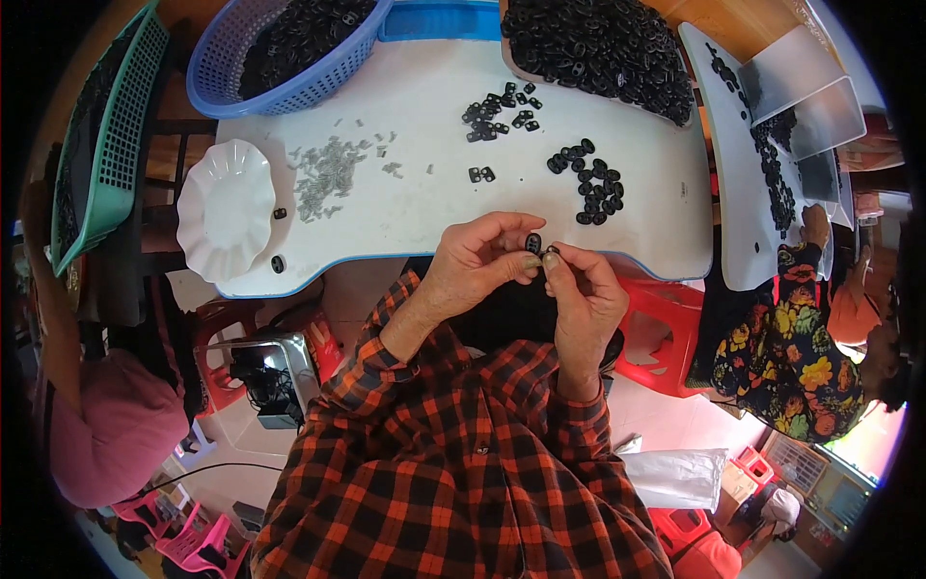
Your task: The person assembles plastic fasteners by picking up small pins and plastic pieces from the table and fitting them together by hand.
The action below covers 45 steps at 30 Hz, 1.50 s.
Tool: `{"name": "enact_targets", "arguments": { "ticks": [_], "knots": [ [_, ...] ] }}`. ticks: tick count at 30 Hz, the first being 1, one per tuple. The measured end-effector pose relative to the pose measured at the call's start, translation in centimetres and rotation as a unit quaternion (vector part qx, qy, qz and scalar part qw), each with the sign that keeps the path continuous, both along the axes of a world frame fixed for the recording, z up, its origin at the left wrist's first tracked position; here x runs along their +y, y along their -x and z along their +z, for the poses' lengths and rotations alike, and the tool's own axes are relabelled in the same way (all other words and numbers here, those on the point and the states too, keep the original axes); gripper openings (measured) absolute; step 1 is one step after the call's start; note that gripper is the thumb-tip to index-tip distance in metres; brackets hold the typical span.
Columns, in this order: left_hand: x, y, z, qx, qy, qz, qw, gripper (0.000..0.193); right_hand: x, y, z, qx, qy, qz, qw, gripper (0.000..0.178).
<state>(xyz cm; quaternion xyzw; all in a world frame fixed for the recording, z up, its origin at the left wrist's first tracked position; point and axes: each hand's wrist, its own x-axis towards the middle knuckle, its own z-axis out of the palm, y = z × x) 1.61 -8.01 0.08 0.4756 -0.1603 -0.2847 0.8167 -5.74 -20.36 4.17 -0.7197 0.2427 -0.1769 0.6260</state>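
At the near edge of the white table [424,217], the left hand [470,265] pinches a black oval piece [533,243] between thumb and finger, while the right hand [585,294], just beside it, has its fingertips drawn together on a small dark bit [553,250], too small to make out. Farther right lies a cluster of black ovals [600,188]; to the left, a pile of clear bits [330,174] sits near a wavy-rimmed white plate [227,207], with a blue basket [323,75] beyond.
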Motion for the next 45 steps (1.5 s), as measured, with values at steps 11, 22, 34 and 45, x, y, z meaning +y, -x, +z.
{"name": "enact_targets", "arguments": {
  "ticks": [11, 22, 34, 45],
  "knots": [
    [0.50, -0.32, 0.20, 0.003, -0.024, -0.018, 1.000, 0.028, 0.07, -0.27, 0.27, 0.018, -0.032, 0.017, 0.999, 0.011],
    [0.59, -0.47, 0.25, -0.020, -0.038, -0.019, 0.999, 0.026, 0.04, -0.47, 0.36, 0.023, -0.064, 0.025, 0.997, 0.011],
    [0.58, -0.51, -0.57, -0.065, -0.043, -0.019, 0.997, 0.025, -0.18, -0.58, 0.14, 0.039, -0.061, 0.024, 0.997, 0.009],
    [0.72, -0.39, -0.33, -0.015, -0.034, -0.015, 0.999, 0.026, -0.44, -0.48, 0.17, 0.038, -0.093, 0.042, 0.994, 0.011]
  ]
}}
